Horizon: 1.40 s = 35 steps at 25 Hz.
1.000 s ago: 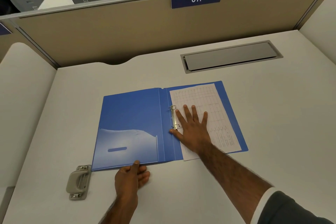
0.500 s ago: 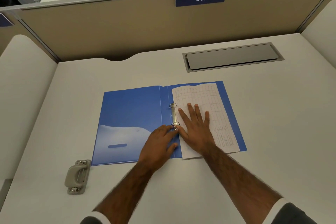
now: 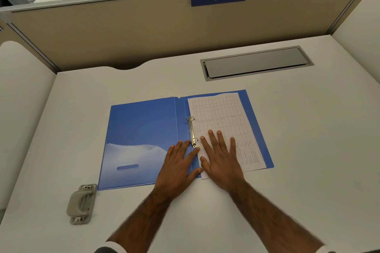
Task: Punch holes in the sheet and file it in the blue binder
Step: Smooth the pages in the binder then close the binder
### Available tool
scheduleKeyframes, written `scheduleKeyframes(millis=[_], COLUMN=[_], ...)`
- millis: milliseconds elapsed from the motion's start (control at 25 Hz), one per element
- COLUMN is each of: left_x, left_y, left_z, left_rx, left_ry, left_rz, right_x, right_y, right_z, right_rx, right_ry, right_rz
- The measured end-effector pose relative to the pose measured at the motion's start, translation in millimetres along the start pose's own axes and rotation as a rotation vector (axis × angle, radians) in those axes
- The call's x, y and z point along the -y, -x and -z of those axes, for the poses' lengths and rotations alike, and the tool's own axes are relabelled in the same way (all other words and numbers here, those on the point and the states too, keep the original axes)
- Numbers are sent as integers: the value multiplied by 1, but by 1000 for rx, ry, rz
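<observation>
Both my hands lie flat with fingers straight and spread, gripping nothing. My right hand (image 3: 221,160) presses the printed sheet (image 3: 226,117) onto the right leaf of the open blue binder (image 3: 144,127). My left hand (image 3: 178,163) rests beside the spine, fingertips at the lower ring of the ring mechanism (image 3: 191,129). The binder lies mid-desk (image 3: 312,150). A beige hole punch (image 3: 82,203) sits off its near left corner, toward the desk's near left. A grey cable hatch (image 3: 257,63) lies near the far edge.
</observation>
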State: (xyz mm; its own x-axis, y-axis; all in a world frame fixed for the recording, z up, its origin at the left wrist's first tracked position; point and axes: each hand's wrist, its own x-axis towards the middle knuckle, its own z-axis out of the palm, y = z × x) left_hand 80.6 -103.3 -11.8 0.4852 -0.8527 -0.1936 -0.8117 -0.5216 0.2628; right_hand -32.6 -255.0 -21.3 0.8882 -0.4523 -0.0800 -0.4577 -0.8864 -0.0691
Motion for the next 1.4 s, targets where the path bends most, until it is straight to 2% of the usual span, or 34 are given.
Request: scheduleKeyframes(millis=[400, 680, 840, 920, 1160, 1280, 1400], left_x=[2, 3, 0, -4, -36, -36, -25], left_y=[3, 2, 3, 8, 71, 84, 82], left_z=[-6, -6, -1, 5, 7, 15, 23], left_rx=[-21, -28, -20, -67, -469, -544, -568], left_ry=[41, 54, 74, 168, 710, 992, 1474], left_rz=[-11, 8, -3, 34, 530, 788, 1129], right_x=[15, -16, -11, -9, -8, -9, -9], right_y=[0, 3, 8, 8, 9, 9, 9], right_z=[-1, 4, 4, 5, 7, 9, 11], right_rx=[19, 46, 44, 46, 42, 39, 45], right_ry=[-6, -48, -18, -22, -12, -36, -36], right_rz=[-69, 74, 5, -2, -14, -14, -20])
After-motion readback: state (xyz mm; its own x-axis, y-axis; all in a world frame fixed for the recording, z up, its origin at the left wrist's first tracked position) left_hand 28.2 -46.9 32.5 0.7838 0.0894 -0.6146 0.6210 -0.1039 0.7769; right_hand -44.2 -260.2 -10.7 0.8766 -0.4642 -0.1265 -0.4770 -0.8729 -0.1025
